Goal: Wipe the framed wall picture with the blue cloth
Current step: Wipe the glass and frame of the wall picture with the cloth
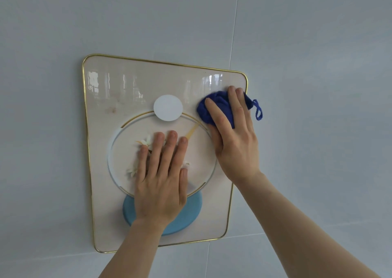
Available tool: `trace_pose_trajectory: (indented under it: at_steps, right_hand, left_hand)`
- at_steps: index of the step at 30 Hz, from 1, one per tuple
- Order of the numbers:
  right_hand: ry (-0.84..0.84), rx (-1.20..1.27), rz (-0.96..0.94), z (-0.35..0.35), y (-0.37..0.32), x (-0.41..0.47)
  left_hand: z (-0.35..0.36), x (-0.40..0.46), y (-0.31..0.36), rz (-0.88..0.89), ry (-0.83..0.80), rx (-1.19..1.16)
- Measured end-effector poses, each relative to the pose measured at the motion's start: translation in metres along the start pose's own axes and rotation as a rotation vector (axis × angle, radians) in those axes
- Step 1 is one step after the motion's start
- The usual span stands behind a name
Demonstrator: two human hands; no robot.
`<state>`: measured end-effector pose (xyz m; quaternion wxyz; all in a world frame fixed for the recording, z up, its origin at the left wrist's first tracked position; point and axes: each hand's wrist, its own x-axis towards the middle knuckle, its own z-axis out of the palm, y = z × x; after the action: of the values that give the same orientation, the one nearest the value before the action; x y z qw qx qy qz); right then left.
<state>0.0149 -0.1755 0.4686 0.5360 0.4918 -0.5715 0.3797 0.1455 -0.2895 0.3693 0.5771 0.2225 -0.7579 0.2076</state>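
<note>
A cream, glossy framed picture with a thin gold rim [85,129] is seen at the centre of the frame, hung on a pale grey tiled wall [318,65]. The left hand [161,184] is laid flat on its lower middle, fingers spread. A bunched dark blue knitted cloth [216,106] is pressed against the picture's upper right edge under the right hand [235,142], fingers closed over it.

Pale grey tiled wall [318,44] in front of me, crossed by thin grout lines. The gold-rimmed framed picture [118,86] hangs flat against it.
</note>
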Motion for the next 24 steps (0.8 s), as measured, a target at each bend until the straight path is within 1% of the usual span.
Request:
trace_pose_trajectory:
  at_steps: [16, 24]
  right_hand:
    - [-0.101, -0.108, -0.013, -0.014, 0.005, -0.079]
    - [-0.148, -0.143, -0.011, -0.022, 0.003, -0.087]
  left_hand:
    - [-0.003, 0.001, 0.000, -0.004, -0.051, -0.002]
    - [-0.002, 0.000, -0.001, -0.003, -0.050, -0.012]
